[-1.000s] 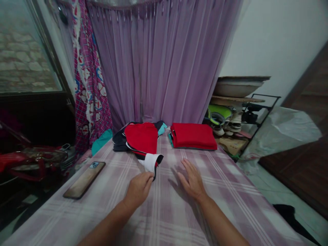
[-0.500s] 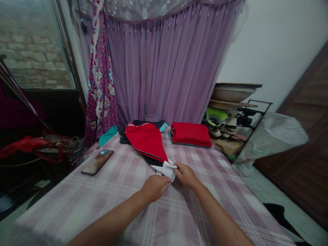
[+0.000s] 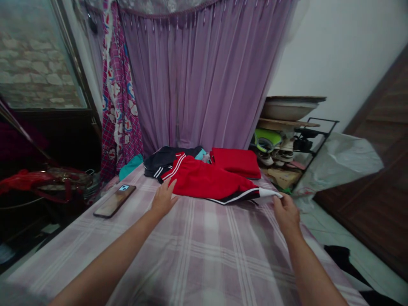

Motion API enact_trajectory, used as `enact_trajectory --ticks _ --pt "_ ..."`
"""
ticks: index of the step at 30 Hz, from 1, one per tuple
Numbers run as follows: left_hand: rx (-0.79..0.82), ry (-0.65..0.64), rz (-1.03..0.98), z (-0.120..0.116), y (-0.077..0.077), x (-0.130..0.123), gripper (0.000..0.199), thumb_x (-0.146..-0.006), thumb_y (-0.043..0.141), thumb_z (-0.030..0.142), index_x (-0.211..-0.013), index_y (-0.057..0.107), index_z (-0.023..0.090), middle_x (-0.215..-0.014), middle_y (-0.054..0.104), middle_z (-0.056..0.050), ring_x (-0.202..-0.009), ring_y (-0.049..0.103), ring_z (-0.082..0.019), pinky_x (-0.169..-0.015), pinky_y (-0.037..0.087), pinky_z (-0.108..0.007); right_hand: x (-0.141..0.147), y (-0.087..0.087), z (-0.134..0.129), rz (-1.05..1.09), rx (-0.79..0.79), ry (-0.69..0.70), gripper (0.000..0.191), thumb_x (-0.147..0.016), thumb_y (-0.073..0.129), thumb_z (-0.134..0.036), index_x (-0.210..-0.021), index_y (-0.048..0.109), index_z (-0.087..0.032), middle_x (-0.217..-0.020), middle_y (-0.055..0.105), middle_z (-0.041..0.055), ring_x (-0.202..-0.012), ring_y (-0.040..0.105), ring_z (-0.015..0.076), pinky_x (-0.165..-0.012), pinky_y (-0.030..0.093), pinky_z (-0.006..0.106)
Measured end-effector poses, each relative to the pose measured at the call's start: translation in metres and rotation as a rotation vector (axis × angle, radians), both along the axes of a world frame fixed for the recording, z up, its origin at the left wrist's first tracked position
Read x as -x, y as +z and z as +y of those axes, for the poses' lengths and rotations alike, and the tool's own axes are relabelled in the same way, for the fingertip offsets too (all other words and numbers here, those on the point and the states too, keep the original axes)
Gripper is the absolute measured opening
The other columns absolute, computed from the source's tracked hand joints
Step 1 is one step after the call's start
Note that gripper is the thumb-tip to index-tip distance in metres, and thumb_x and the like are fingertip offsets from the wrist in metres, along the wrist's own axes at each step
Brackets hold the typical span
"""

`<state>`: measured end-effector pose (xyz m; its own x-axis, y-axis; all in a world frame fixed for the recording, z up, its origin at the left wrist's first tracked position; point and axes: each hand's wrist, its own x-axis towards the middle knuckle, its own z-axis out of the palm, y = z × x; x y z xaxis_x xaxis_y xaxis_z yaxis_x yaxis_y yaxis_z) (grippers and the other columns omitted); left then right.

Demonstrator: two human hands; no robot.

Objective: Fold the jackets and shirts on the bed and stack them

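A red garment (image 3: 210,178) with black-and-white edging lies stretched sideways across the bed. Its left end has a red band with white stripes, and its right end is white. My right hand (image 3: 287,212) pinches the tip of that white end between thumb and fingers, holding it a little up from the sheet. At the striped end, my left hand (image 3: 163,197) rests with its fingers spread, touching the cloth's lower edge. Dark folded clothes (image 3: 159,159) lie behind the garment, partly hidden by it. Beyond its right half sits a folded red stack (image 3: 236,161).
A phone (image 3: 115,201) lies on the plaid bedsheet (image 3: 191,250) at left. Purple curtains (image 3: 197,85) hang behind the bed. On the right stand a shoe rack (image 3: 287,148) and a white plastic bag (image 3: 344,165). A teal cloth (image 3: 130,166) lies at the bed's far left edge.
My hands have moved apart: the left went left to the striped end, letting go of the white end, while the right pulled that end rightward. The garment now lies spread sideways.
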<state>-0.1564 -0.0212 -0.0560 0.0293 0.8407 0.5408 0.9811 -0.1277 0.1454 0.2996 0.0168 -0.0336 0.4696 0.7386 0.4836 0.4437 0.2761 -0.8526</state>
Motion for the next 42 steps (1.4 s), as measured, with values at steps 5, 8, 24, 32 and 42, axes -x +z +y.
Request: enact_trajectory --ticks 5,8,24,32,42 --pt "0.253 0.1 0.078 0.017 0.003 0.011 0.068 -0.085 0.065 0.041 -0.146 0.045 0.019 -0.151 0.042 -0.021 -0.138 0.044 -0.035 -0.109 0.04 -0.05 -0.008 -0.008 -0.009 0.262 0.092 0.003 0.048 -0.06 0.062 -0.053 -0.093 0.064 -0.018 -0.079 0.065 0.0009 -0.071 0.06 0.0176 -0.059 0.052 0.029" --pt "0.335 0.163 0.094 0.028 0.012 0.022 0.067 -0.088 0.059 0.045 -0.148 0.043 0.02 -0.15 0.044 -0.021 -0.134 0.048 -0.034 -0.107 0.042 -0.05 -0.017 -0.014 -0.013 0.188 0.187 0.005 0.045 -0.061 0.063 -0.049 -0.093 0.067 -0.018 -0.072 0.066 0.0011 -0.067 0.063 0.019 -0.055 0.049 0.028" --pt "0.42 0.31 -0.036 0.056 0.038 0.033 0.037 -0.099 0.033 0.033 -0.118 0.06 0.018 -0.106 0.073 -0.015 -0.097 0.069 -0.027 -0.08 0.049 -0.034 -0.003 0.024 -0.011 0.657 0.353 0.263 0.013 -0.068 0.069 -0.019 -0.077 0.059 -0.02 -0.067 0.07 0.0014 -0.06 0.071 0.0166 -0.046 0.053 0.019" --pt "0.266 0.44 -0.133 0.018 0.085 0.072 0.04 -0.098 0.031 0.034 -0.121 0.059 0.019 -0.112 0.073 -0.011 -0.106 0.067 -0.025 -0.083 0.049 -0.032 -0.003 0.048 -0.022 0.499 0.304 0.309 0.022 -0.073 0.074 -0.031 -0.087 0.063 -0.019 -0.071 0.071 0.0027 -0.057 0.071 0.0172 -0.041 0.051 0.019" --pt "-0.13 0.6 -0.335 -0.036 0.202 0.105 0.043 -0.095 0.036 0.039 -0.12 0.059 0.014 -0.11 0.07 -0.009 -0.109 0.064 -0.027 -0.095 0.05 -0.043 0.04 0.131 -0.064 0.462 0.144 0.458 0.031 -0.063 0.079 -0.042 -0.076 0.064 -0.018 -0.057 0.061 -0.0031 -0.038 0.054 0.0091 -0.032 0.041 0.017"
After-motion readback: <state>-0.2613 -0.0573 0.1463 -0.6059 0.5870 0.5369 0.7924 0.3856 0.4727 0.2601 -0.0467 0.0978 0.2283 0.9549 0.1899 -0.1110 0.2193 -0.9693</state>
